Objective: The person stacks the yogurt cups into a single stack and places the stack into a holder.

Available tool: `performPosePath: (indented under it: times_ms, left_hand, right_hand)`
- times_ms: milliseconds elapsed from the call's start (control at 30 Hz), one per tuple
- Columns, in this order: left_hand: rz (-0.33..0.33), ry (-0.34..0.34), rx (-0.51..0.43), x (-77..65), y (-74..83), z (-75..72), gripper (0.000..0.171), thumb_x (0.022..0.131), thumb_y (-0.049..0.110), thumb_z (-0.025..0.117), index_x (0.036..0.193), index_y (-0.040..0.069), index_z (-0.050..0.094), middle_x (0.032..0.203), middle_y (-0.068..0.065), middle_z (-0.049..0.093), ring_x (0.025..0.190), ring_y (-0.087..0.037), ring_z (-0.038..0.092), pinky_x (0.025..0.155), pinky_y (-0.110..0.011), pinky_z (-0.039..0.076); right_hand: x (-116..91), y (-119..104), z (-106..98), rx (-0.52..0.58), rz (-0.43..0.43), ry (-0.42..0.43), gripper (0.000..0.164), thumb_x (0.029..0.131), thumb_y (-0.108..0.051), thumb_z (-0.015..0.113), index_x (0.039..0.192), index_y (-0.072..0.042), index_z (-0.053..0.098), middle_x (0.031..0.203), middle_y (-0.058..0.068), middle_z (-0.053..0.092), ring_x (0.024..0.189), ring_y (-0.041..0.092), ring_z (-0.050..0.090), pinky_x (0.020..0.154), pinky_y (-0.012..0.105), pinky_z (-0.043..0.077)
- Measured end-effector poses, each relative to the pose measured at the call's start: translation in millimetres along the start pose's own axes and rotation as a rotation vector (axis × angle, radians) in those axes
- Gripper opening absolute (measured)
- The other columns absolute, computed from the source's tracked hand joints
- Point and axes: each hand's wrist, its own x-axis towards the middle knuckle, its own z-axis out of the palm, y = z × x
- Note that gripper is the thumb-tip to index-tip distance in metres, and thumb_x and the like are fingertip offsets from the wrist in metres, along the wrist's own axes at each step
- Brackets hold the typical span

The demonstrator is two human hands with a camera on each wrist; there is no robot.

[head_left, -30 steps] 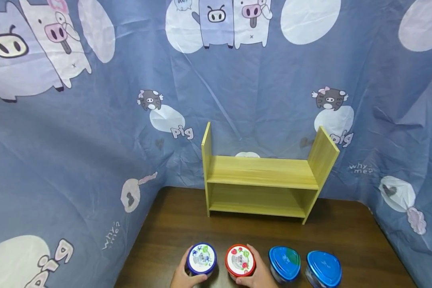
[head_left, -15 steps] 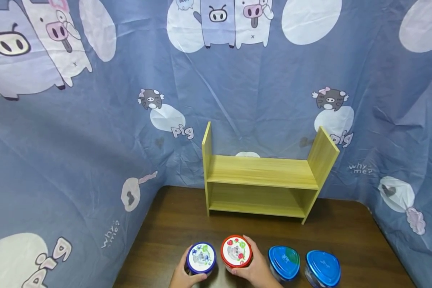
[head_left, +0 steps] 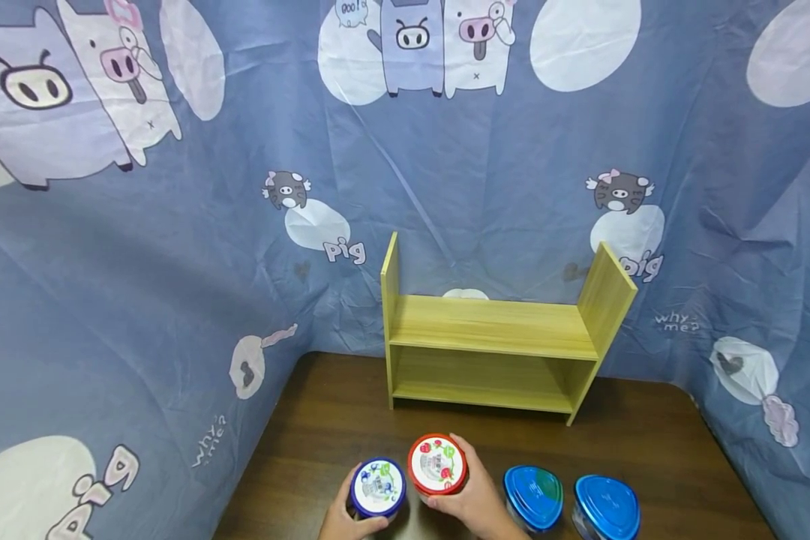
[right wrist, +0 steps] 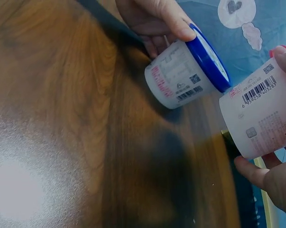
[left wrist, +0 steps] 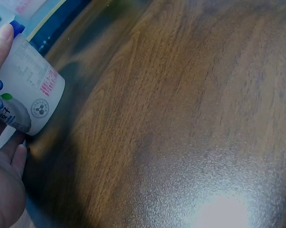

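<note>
My left hand point(head_left: 347, 517) holds a white tub with a blue lid point(head_left: 378, 488) and blueberry pictures, thumb and fingers around its side. In the left wrist view that tub's printed wall point(left wrist: 36, 88) shows close to the table. Just to its right, my right hand point(head_left: 475, 495) grips a similar tub with a red lid point(head_left: 438, 464) and strawberry pictures. In the right wrist view the red-lidded tub point(right wrist: 259, 111) is off the table, tilted, its barcode facing the camera. The blue-lidded tub point(right wrist: 176, 78) appears beside it there.
Two clear containers with blue lids, one point(head_left: 533, 498) and another point(head_left: 607, 507), stand right of my right hand. Behind, a two-tier wooden shelf point(head_left: 493, 326) stands on the brown table point(head_left: 331, 427). A blue pig-print cloth point(head_left: 243, 225) hangs around the table.
My right hand has lifted the red-lidded tub and moved it forward and left. My left hand and the blue-lidded tub have stayed nearly in place.
</note>
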Motion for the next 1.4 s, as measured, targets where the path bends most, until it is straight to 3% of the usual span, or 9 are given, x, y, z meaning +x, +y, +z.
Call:
performPosePath:
  times_ms: [167,433,700,1100,1400]
  left_hand:
    - [-0.010,0.000,0.019,1.0,3.1,-0.1,0.108,0.063,0.015,0.096,0.151,-0.002,0.037,0.136,-0.027,0.056,0.113,-0.012,0.057,0.095,-0.018,0.043]
    - [-0.026,-0.014,0.019,2.9,5.0,-0.9,0.107,0.065,0.017,0.096,0.151,-0.002,0.036,0.136,-0.030,0.055,0.112,-0.015,0.058,0.092,-0.018,0.046]
    - [-0.021,-0.013,-0.009,2.8,3.6,-0.5,0.107,0.065,0.017,0.096,0.151,-0.002,0.036,0.136,-0.029,0.055,0.109,-0.010,0.058,0.092,-0.018,0.047]
    - [0.004,-0.030,-0.018,3.0,-1.1,-2.2,0.105,0.065,0.013,0.095,0.150,-0.005,0.035,0.135,-0.031,0.056,0.109,-0.006,0.058,0.092,-0.018,0.047]
    - [-0.034,-0.065,-0.038,2.7,-1.1,-3.3,0.105,0.069,0.013,0.093,0.152,-0.004,0.031,0.135,-0.033,0.053,0.108,-0.014,0.060,0.089,-0.021,0.050]
  right_hand:
    - [3.6,-2.7,3.7,0.013,-0.032,0.001,0.112,0.063,-0.024,0.097,0.154,-0.013,0.033,0.134,0.015,0.056,0.119,0.029,0.054,0.102,0.049,0.043]
    - [8.4,-11.7,12.6,0.032,-0.082,-0.008,0.109,0.063,-0.020,0.097,0.153,-0.014,0.036,0.134,0.013,0.057,0.118,0.027,0.055,0.101,0.036,0.045]
    - [12.0,-25.0,20.9,0.092,-0.110,-0.045,0.108,0.064,-0.016,0.097,0.153,-0.011,0.035,0.135,0.013,0.057,0.120,0.027,0.054,0.102,0.029,0.044]
    - [19.0,-23.1,43.4,0.088,-0.144,-0.068,0.107,0.065,-0.016,0.096,0.153,-0.008,0.034,0.135,0.012,0.056,0.120,0.026,0.055,0.103,0.030,0.043]
    - [19.1,-23.8,54.3,0.101,-0.164,-0.073,0.107,0.065,-0.015,0.096,0.152,-0.006,0.035,0.136,0.014,0.055,0.120,0.027,0.055,0.104,0.032,0.042]
